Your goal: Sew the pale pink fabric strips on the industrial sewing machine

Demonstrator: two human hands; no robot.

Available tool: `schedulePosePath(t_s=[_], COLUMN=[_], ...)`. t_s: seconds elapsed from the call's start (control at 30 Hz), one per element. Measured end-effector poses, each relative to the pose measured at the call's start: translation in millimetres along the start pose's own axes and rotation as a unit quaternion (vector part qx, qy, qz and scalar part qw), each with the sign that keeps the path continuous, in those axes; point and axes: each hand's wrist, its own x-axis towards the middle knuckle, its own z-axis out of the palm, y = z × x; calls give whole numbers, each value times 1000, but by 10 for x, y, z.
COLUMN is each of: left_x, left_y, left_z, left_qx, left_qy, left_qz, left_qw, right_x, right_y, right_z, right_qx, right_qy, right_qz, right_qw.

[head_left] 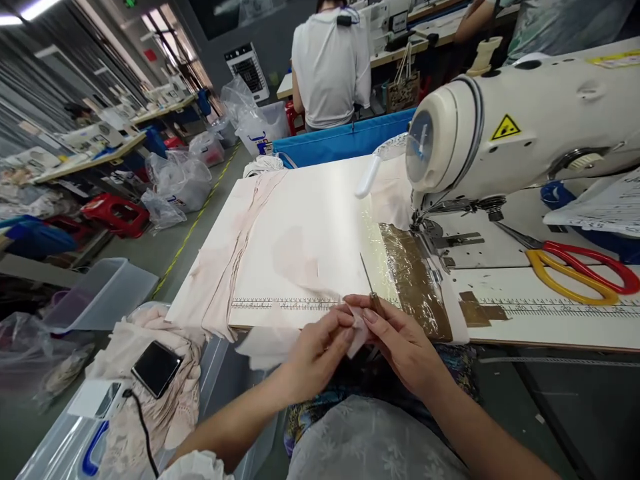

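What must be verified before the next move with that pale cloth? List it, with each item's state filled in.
1. Pale cloth held: ok, pinched between the left hand and the right hand.
2. Pointed tool under control: ok, in the right hand, its tip pointing away from the body.
3. Scissors set down: ok, lying to the right, apart from both hands.
4. Pale strips wholly on the table: not ok, their ends hang over the front edge.
5. Sewing machine switched off: cannot tell.
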Motion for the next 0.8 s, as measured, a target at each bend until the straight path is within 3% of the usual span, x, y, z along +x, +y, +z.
schedulePosePath(t_s=[0.07, 0.13, 0.17, 0.27, 0.3, 0.33, 0.43, 0.57, 0.7, 0.8], left_x=[11, 78, 137, 411, 522, 635, 952, 1268, 1382, 1365], left_y=[43, 73, 66, -77, -153, -233, -410, -322, -20, 87], left_z=[19, -91, -191, -575, -700, -807, -973, -858, -574, -369], left_qx=[109, 191, 229, 351, 403, 450, 540, 573, 549, 525], left_qy=[-53, -79, -53, 130, 160, 152, 89, -10, -147, -236], left_qz=[40, 68, 86, 141, 149, 153, 157, 122, 93, 92], left_qw=[992, 976, 968, 917, 889, 867, 822, 810, 817, 812], right_x=[-47, -107, -144, -300, -364, -433, -633, -839, -1185, -1594], right_y=[-48, -87, -101, -132, -149, -175, -322, -643, -876, -858], right_z=[-18, -60, -93, -256, -332, -414, -647, -736, -717, -848], right_qx=[4, -4, -8, -23, -38, -59, -158, -317, -492, -554], right_qy=[12, 21, 23, 22, 28, 42, 130, 207, 162, 122], right_qz=[-21, -49, -58, -50, -39, -29, -35, -90, -87, -111], right_qw=[1000, 999, 998, 998, 998, 997, 978, 921, 851, 816])
